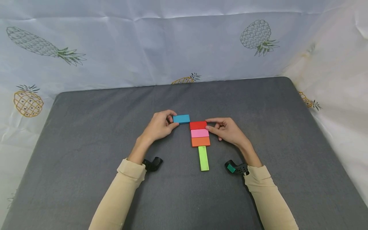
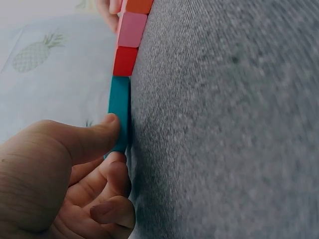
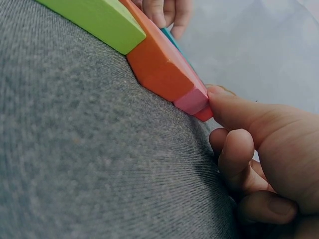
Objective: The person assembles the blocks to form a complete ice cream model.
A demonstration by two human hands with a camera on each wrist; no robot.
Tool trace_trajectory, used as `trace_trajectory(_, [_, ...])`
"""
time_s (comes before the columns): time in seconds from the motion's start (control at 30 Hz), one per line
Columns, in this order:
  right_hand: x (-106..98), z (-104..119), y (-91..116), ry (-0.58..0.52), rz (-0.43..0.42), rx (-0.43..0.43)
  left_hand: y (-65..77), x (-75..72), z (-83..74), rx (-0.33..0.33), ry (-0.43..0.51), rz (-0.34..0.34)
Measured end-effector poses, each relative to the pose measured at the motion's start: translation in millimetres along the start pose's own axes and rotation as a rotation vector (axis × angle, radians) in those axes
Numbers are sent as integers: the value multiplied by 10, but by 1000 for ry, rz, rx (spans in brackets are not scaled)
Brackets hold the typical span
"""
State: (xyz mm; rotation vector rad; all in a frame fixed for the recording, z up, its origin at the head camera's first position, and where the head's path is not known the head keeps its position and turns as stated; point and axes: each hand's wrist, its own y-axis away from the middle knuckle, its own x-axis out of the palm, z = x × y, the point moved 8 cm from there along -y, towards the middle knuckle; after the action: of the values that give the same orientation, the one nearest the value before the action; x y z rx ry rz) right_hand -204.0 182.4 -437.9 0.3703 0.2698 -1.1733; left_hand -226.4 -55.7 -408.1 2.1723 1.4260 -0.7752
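My left hand [image 1: 160, 125] pinches the left end of a blue block [image 1: 181, 119] between thumb and fingers. The blue block's right end reaches the far left corner of a red block [image 1: 197, 125]. At the red block's right end, my right hand [image 1: 228, 130] has its thumb and index finger on the near and far corners, pinching it. Side by side below the red one lie a pink block [image 1: 199, 133] and an orange block [image 1: 200, 141]. A lime green block [image 1: 203, 158] runs lengthwise toward me from the orange one.
Dark grey cloth covers the table [image 1: 86, 153]. Behind it hangs a white curtain [image 1: 161, 48] printed with pineapples. Black wrist-worn devices sit at both cuffs, the left one [image 1: 153, 164] and the right one [image 1: 237, 167] close over the cloth.
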Motion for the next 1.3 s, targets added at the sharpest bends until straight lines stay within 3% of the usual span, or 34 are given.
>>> trace_trajectory(1.3, [-1,-15,-18,14,-3,-4,-151,151,-151,29,-17,21])
